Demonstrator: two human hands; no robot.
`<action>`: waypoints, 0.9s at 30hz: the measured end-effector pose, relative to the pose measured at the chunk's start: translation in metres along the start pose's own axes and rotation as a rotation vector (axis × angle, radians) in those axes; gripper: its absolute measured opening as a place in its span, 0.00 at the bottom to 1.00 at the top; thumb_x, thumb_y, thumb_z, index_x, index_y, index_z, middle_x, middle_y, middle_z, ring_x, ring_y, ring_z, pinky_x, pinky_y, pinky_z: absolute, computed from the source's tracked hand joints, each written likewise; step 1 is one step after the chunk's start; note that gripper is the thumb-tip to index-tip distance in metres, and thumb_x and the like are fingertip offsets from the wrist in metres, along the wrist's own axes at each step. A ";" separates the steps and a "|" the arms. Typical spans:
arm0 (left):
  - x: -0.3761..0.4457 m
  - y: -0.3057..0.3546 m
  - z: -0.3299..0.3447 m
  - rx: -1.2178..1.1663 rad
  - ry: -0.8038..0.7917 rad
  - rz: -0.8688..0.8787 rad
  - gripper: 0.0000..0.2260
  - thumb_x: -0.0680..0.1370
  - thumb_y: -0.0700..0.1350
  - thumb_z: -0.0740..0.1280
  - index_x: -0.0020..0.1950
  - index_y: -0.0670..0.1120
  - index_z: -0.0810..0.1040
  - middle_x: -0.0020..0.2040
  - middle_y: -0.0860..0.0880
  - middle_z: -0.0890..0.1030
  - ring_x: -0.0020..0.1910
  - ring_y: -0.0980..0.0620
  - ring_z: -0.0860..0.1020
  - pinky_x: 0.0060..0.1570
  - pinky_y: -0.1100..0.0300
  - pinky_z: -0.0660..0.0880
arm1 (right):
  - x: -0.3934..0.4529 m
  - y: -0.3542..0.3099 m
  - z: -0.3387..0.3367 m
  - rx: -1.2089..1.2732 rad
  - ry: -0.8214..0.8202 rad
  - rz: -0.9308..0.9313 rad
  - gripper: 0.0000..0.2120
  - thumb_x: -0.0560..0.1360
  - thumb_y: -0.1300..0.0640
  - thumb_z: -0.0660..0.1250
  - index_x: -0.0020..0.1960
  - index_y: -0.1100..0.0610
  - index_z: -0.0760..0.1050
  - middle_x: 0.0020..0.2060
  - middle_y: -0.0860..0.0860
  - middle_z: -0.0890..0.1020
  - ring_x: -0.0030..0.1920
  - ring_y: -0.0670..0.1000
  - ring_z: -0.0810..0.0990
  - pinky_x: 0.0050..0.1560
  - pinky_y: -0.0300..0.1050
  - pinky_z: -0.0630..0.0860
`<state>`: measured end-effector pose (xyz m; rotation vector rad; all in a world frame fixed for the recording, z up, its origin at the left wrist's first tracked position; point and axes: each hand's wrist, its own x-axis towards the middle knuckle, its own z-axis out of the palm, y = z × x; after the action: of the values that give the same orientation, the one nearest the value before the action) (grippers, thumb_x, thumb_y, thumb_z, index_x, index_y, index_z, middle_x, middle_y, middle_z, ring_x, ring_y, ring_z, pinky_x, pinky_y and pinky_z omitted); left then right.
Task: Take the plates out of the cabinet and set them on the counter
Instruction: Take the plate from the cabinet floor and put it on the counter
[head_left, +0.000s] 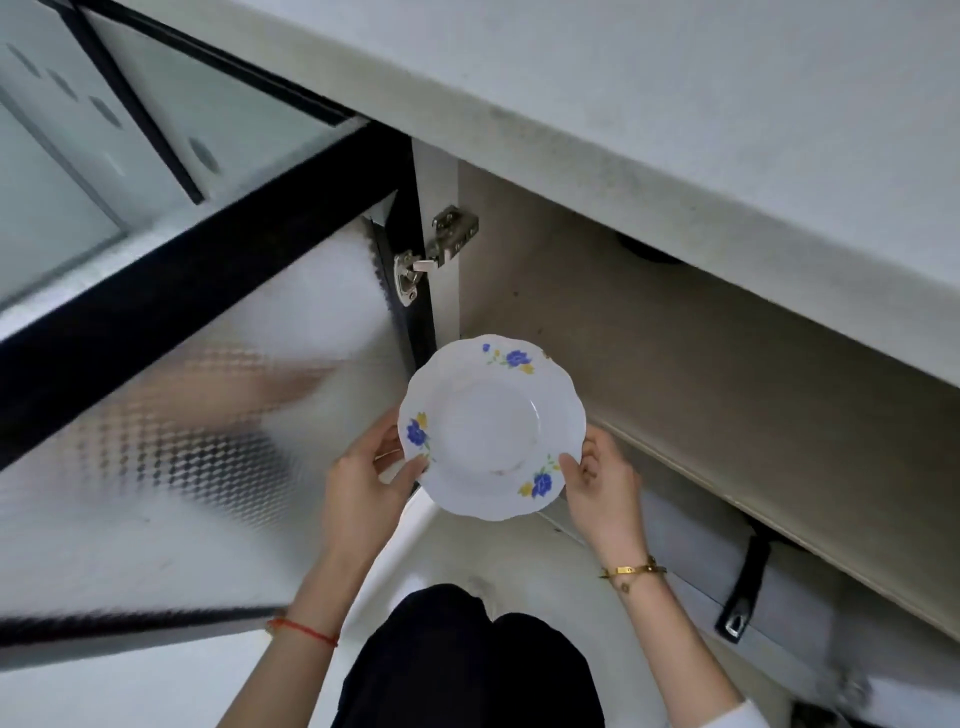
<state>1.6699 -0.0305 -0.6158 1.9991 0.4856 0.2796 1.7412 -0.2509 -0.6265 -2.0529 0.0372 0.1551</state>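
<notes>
Hands, the left hand (363, 475) and right hand (597, 475), pinched opposite rims of the floral plate (491, 428), which probably needed keeping level and clear of the counter (675, 130) edge on the lift.

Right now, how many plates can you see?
1. The plate is held by its rim between the left hand and right hand, in front of the open cabinet. Others may be hidden inside.

Plate (491, 426) held between left hand (363, 483) and right hand (602, 483), in front of open cabinet (649, 338). Cabinet door (208, 374) swung out left. Counter (675, 104) above, far side. Hinge (436, 249) left of opening.
</notes>
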 end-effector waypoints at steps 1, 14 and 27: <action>-0.006 0.009 -0.008 0.011 -0.002 -0.023 0.25 0.71 0.37 0.74 0.64 0.55 0.77 0.49 0.67 0.81 0.48 0.72 0.79 0.48 0.80 0.71 | -0.009 -0.010 -0.004 -0.005 -0.015 0.011 0.13 0.75 0.66 0.64 0.57 0.56 0.73 0.41 0.56 0.83 0.43 0.57 0.81 0.46 0.52 0.78; -0.108 0.161 -0.131 0.020 -0.002 -0.164 0.24 0.71 0.31 0.73 0.65 0.47 0.78 0.49 0.66 0.81 0.48 0.71 0.80 0.45 0.79 0.72 | -0.127 -0.164 -0.082 -0.156 -0.149 0.096 0.06 0.74 0.64 0.66 0.48 0.57 0.72 0.36 0.51 0.79 0.35 0.50 0.77 0.31 0.30 0.70; -0.164 0.332 -0.212 0.019 -0.026 -0.097 0.27 0.71 0.36 0.74 0.69 0.51 0.75 0.52 0.57 0.83 0.50 0.64 0.81 0.56 0.66 0.77 | -0.207 -0.304 -0.198 -0.092 -0.040 0.068 0.07 0.74 0.61 0.66 0.49 0.53 0.72 0.36 0.43 0.79 0.34 0.40 0.77 0.33 0.27 0.72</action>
<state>1.5116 -0.0698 -0.2219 1.9883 0.5682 0.1891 1.5832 -0.2914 -0.2420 -2.1412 0.0768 0.2437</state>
